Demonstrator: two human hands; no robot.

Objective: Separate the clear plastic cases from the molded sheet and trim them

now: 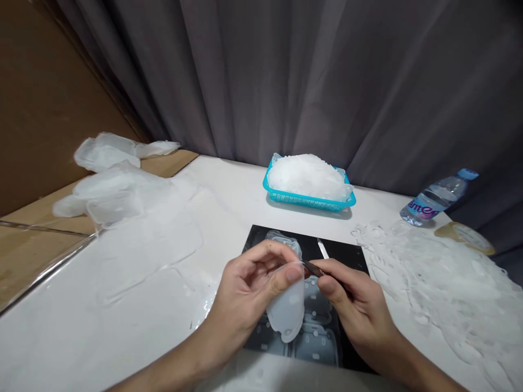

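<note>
Both bare forearms angle in from the lower edge and converge at the middle. The left forearm (175,362) leads to the left hand (249,294), whose index finger (275,247) arches over the top while its thumb (292,273) presses inward in a pinch. From the lower right comes the right forearm (417,356); the right hand (357,299) holds its thumb and index finger forward in a pinch, their tips just beside the left hand's fingertips.
</note>
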